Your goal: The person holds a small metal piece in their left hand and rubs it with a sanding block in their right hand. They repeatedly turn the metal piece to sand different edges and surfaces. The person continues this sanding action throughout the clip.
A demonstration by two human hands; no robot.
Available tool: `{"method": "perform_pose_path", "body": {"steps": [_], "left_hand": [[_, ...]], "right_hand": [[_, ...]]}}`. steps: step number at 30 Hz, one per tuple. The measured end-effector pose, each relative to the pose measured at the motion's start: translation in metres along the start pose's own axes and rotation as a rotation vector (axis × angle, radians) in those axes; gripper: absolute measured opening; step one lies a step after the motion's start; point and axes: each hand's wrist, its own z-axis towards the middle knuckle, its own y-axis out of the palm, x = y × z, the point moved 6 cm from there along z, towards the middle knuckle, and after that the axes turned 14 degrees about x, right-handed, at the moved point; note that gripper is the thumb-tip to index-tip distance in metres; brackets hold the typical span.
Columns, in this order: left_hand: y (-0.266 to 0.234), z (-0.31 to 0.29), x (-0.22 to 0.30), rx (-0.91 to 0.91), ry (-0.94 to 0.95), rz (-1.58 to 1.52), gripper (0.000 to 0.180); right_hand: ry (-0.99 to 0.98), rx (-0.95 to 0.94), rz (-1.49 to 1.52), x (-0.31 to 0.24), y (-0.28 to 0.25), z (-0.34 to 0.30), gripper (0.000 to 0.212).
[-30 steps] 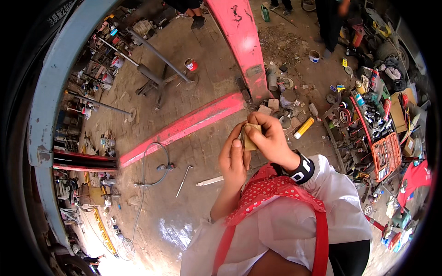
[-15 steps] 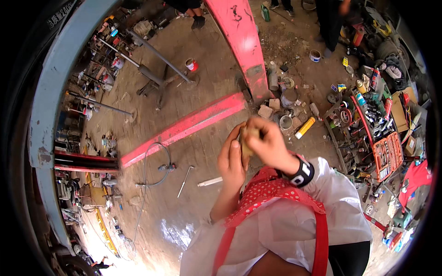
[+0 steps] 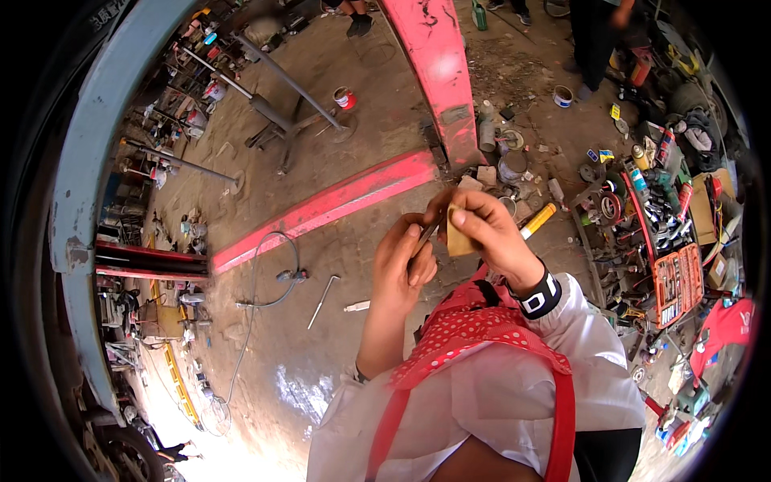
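Note:
Both my hands are raised together in front of my apron. My left hand (image 3: 400, 263) is closed around a thin, dark, flat piece (image 3: 426, 238), which stands tilted between thumb and fingers; the fingers hide most of it. Beside it, my right hand (image 3: 496, 239) pinches a tan folded sheet (image 3: 460, 239) between thumb and fingers. Its material, paper or cloth, is too small to tell. The sheet is close to the dark piece, and whether they touch is unclear.
A red steel beam (image 3: 329, 210) lies across the floor ahead and meets a red post (image 3: 438, 72). A hose (image 3: 255, 321) and an L-shaped wrench (image 3: 323, 302) lie left. Right stands a cluttered tool cart with an orange socket case (image 3: 677, 281). A person (image 3: 593, 40) stands far right.
My hands have moved slightly apart. The right hand has drawn to the right with the tan sheet, and the dark piece in my left hand now shows.

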Motion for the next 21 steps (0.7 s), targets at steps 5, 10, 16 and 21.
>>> {"method": "perform_pose_path", "body": {"steps": [5, 10, 16, 21], "left_hand": [[-0.003, 0.002, 0.002, -0.055, 0.05, -0.109, 0.037], [0.006, -0.004, 0.013, 0.002, 0.256, 0.121, 0.039], [-0.009, -0.004, 0.013, 0.081, 0.356, 0.209, 0.043], [0.002, -0.015, 0.005, 0.152, 0.405, 0.226, 0.046]], "right_hand": [[0.097, 0.071, 0.069, 0.015, -0.005, -0.006, 0.022], [0.163, 0.039, 0.355, 0.017, 0.006, -0.013, 0.027], [0.194, -0.15, 0.424, 0.024, 0.023, -0.026, 0.026], [0.156, -0.12, 0.434, 0.02, 0.031, -0.033, 0.025]]}}
